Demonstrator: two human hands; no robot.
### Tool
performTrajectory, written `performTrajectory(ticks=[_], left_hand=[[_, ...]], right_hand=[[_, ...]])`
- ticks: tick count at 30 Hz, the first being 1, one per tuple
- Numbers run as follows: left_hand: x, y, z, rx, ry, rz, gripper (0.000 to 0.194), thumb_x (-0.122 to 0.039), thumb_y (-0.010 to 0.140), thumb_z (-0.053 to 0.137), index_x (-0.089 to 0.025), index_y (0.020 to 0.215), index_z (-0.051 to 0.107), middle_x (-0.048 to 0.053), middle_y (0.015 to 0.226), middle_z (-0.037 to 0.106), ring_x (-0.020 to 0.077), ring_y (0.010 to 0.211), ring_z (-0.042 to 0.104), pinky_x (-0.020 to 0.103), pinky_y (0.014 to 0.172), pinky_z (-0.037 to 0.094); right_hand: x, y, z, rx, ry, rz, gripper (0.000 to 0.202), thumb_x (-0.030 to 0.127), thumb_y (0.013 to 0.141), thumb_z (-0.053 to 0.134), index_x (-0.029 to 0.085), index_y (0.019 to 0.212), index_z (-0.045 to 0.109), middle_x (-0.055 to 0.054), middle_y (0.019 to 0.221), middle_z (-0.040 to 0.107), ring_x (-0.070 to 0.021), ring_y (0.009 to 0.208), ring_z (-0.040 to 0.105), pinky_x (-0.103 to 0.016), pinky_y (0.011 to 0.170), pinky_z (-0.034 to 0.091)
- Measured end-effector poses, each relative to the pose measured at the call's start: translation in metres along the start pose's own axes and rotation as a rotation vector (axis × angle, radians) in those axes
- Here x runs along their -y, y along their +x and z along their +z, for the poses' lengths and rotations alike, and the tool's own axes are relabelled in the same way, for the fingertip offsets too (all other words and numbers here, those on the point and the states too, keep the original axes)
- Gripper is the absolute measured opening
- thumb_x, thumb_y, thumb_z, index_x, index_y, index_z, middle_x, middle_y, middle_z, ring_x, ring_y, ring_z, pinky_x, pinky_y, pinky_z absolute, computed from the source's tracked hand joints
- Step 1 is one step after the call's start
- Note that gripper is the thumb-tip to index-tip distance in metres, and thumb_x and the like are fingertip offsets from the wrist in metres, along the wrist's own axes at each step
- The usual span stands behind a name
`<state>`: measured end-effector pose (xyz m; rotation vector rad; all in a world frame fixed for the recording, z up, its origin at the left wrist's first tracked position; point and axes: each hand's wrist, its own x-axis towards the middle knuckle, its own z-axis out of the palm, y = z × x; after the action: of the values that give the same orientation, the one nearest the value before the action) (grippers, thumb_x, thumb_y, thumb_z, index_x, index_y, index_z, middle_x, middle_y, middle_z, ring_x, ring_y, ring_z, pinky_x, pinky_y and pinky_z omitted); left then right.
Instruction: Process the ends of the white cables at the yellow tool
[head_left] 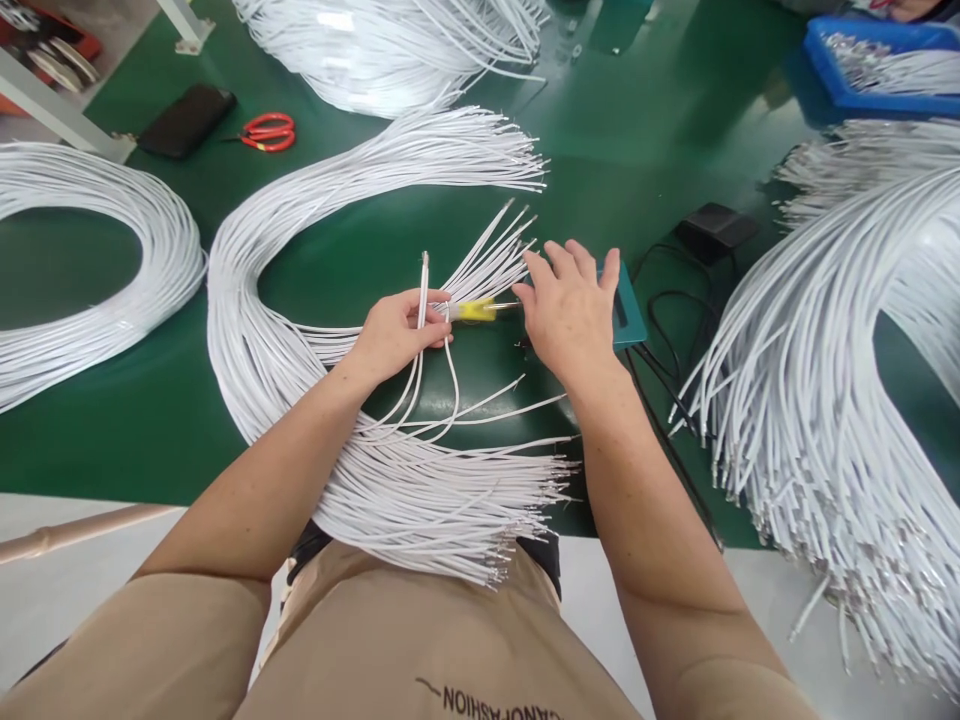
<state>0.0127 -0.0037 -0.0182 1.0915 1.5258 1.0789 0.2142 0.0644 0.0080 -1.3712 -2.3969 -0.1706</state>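
Observation:
My left hand (405,335) is closed around a few white wires (424,285), whose ends stick up past the thumb. At its fingertips lies a yellow piece (476,310) with a thin metal rod pointing right; whether the fingers grip it too, I cannot make out. My right hand (570,300) is spread, palm down, over the edge of a teal box (626,305) that it partly hides. Between and beyond the hands, a smaller fan of white wires (491,258) reaches toward the right fingertips. Several loose wires curve below the left hand from the big white wire bundle (244,260).
Red-handled scissors (270,132) and a black pouch (187,120) lie at the back left. White wire coils sit at left (169,230), back (390,50) and right (810,330). Black cables (664,320) run beside the teal box. A blue tray (832,85) stands far right, near another person's hand.

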Motion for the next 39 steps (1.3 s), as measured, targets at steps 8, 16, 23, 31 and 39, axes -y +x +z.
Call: performTrajectory(ticks=[8, 16, 23, 31, 39], left_hand=[[-0.008, -0.005, -0.012, -0.030, -0.073, 0.065, 0.041, -0.023, 0.065, 0.077, -0.019, 0.105, 0.067, 0.003, 0.085, 0.068, 0.0115, 0.062, 0.061, 0.022, 0.054, 0.047], [-0.010, -0.003, -0.012, 0.037, -0.289, 0.084, 0.054, -0.025, 0.062, 0.082, -0.023, 0.111, 0.061, 0.003, 0.097, 0.068, 0.0101, 0.067, 0.060, 0.019, 0.052, 0.044], [-0.014, -0.006, -0.011, 0.057, -0.394, -0.011, 0.028, -0.036, 0.077, 0.073, -0.019, 0.098, 0.070, 0.004, 0.091, 0.066, 0.0109, 0.078, 0.062, 0.020, 0.066, 0.050], [-0.008, -0.010, 0.001, 0.178, -0.275, 0.058, 0.032, -0.027, 0.069, 0.080, -0.018, 0.100, 0.073, 0.001, 0.079, 0.067, 0.0096, 0.067, 0.057, 0.024, 0.069, 0.048], [-0.013, -0.015, 0.011, 0.230, -0.350, 0.067, 0.021, -0.026, 0.072, 0.078, -0.017, 0.084, 0.063, 0.000, 0.078, 0.066, 0.0106, 0.074, 0.063, 0.023, 0.073, 0.051]], right_hand=[[0.017, -0.006, -0.012, 0.012, 0.333, -0.213, 0.029, 0.027, 0.096, 0.043, 0.019, 0.115, 0.063, -0.012, 0.123, 0.063, -0.0266, 0.114, 0.051, -0.044, 0.100, 0.037], [0.051, -0.022, -0.034, 0.538, 0.498, -0.535, 0.014, 0.023, 0.087, 0.060, 0.018, 0.088, 0.072, -0.009, 0.087, 0.069, -0.0210, 0.089, 0.057, -0.031, 0.071, 0.041], [0.050, -0.025, -0.056, 1.060, 0.532, -0.511, 0.021, 0.028, 0.083, 0.058, 0.017, 0.088, 0.075, -0.008, 0.079, 0.071, -0.0188, 0.074, 0.062, -0.026, 0.057, 0.035], [0.028, -0.004, -0.039, 0.483, 1.131, 0.249, 0.017, 0.028, 0.087, 0.053, 0.018, 0.092, 0.065, 0.000, 0.072, 0.065, -0.0067, 0.050, 0.054, -0.019, 0.047, 0.042], [0.032, -0.003, -0.024, 0.407, 1.354, 0.334, 0.016, 0.032, 0.078, 0.065, 0.017, 0.076, 0.060, 0.002, 0.061, 0.061, -0.0077, 0.047, 0.053, -0.018, 0.040, 0.044]])
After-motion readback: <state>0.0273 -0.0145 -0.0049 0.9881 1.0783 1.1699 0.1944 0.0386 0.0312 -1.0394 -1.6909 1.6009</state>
